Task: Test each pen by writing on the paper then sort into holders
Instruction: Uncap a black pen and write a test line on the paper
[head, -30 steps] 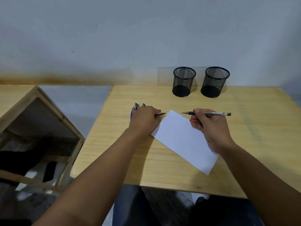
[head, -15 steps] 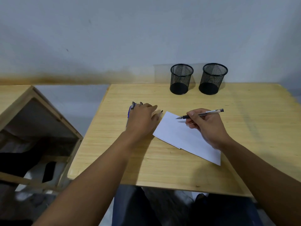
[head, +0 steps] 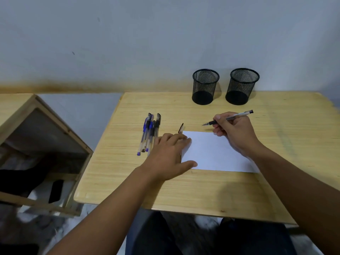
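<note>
Paper (head: pixel 217 153) lies flat on the near-middle of the wooden table (head: pixel 202 192), and the left hand (head: pixel 169 155) is spread wide over its left edge, palm down, fingers on the sheet's far-left corner, thumb at the near-left corner. Forearm comes in from the near left. Right hand (head: pixel 233 131) sits on the sheet's far-right part, closed round a black pen (head: pixel 228 118) in a writing grip, tip pointing left, just past the paper's far edge. A pen cap (head: pixel 181 128) lies off the far-left corner. Left of it, a bunch of pens (head: pixel 150 133) lies together. Farthest back, two black mesh holders (head: pixel 205 86) (head: pixel 242 86) stand upright, side by side.
</note>
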`<move>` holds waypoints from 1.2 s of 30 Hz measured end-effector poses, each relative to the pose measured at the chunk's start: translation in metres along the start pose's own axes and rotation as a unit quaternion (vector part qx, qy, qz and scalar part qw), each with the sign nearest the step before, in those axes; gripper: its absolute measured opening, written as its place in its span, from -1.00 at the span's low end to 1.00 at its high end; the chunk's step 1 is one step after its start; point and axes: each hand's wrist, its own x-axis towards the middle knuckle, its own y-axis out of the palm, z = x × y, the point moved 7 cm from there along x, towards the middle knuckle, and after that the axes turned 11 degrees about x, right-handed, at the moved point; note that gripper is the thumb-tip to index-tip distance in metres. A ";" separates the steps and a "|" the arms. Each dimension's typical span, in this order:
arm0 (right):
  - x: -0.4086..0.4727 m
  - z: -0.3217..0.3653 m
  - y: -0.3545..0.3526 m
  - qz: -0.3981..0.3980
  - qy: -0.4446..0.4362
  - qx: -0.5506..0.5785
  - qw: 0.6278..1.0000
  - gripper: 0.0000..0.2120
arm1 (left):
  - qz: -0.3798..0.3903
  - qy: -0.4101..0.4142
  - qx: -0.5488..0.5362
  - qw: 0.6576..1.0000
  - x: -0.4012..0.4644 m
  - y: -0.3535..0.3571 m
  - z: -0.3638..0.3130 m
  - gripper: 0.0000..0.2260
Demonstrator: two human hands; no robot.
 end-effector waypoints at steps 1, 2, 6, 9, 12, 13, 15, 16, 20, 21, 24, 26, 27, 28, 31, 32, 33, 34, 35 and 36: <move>0.002 0.001 -0.003 -0.022 -0.006 -0.007 1.000 -0.80 | 0.002 -0.003 -0.002 1.000 0.000 0.000 -0.001 -0.34; 0.003 0.002 -0.005 -0.043 -0.014 -0.008 0.999 -0.88 | 0.002 -0.006 -0.003 1.000 -0.001 0.001 -0.002 -0.34; -0.004 0.010 -0.001 -0.087 -0.039 0.007 0.995 -0.93 | 0.006 -0.021 0.009 1.000 -0.003 0.004 -0.006 -0.34; -0.016 0.004 0.010 -0.090 -0.019 0.051 0.994 -0.95 | -0.001 -0.033 0.018 0.999 -0.005 0.005 -0.009 -0.34; -0.027 -0.010 0.021 -0.089 0.018 0.044 0.995 -0.85 | -0.002 -0.046 0.020 0.999 -0.005 0.005 -0.008 -0.34; -0.029 -0.013 0.025 -0.092 0.026 0.036 0.995 -0.86 | -0.002 -0.051 0.019 0.999 -0.005 0.005 -0.008 -0.34; -0.032 -0.016 0.033 -0.096 0.035 0.021 0.995 -0.93 | -0.002 -0.060 0.019 0.998 -0.005 0.004 -0.007 -0.33; -0.031 -0.016 0.037 -0.094 0.036 0.013 0.995 -0.96 | -0.003 -0.065 0.020 0.998 -0.005 0.004 -0.007 -0.33; -0.021 -0.013 0.050 -0.076 0.031 -0.023 0.996 -0.96 | -0.004 -0.073 0.025 0.997 -0.006 0.004 -0.006 -0.34; -0.019 -0.012 0.053 -0.067 0.028 -0.034 0.997 -0.95 | -0.003 -0.073 0.026 0.997 -0.005 0.004 -0.006 -0.34; -0.016 -0.016 0.058 -0.044 0.024 -0.063 0.997 -0.94 | 0.001 -0.071 0.021 0.997 -0.006 0.004 -0.006 -0.34; -0.015 -0.019 0.057 -0.039 0.021 -0.073 0.996 -0.94 | 0.010 -0.067 0.017 0.998 -0.009 0.003 -0.007 -0.35; -0.014 -0.021 0.056 -0.038 0.021 -0.074 0.996 -0.94 | 0.014 -0.064 0.018 0.998 -0.012 0.004 -0.008 -0.36; -0.014 -0.022 0.055 -0.038 0.022 -0.073 0.996 -0.93 | 0.016 -0.061 0.019 0.998 -0.014 0.005 -0.008 -0.37; -0.013 -0.024 0.054 -0.036 0.013 -0.087 0.995 -0.92 | 0.013 -0.059 0.007 0.998 -0.021 0.008 -0.007 -0.39; -0.013 -0.025 0.055 -0.032 0.005 -0.101 0.994 -0.94 | 0.010 -0.060 0.000 0.998 -0.022 0.008 -0.006 -0.40; -0.013 -0.025 0.055 -0.027 -0.001 -0.117 0.993 -0.95 | 0.007 -0.061 -0.005 0.998 -0.022 0.009 -0.006 -0.40; -0.012 -0.026 0.055 -0.023 -0.005 -0.130 0.991 -0.96 | 0.003 -0.062 -0.008 0.998 -0.021 0.009 -0.005 -0.41; -0.012 -0.026 0.055 -0.022 -0.009 -0.140 0.990 -0.97 | -0.001 -0.064 -0.011 0.998 -0.021 0.009 -0.005 -0.41; -0.012 -0.026 0.056 -0.021 -0.014 -0.151 0.988 -0.97 | -0.004 -0.066 -0.014 0.998 -0.020 0.009 -0.005 -0.41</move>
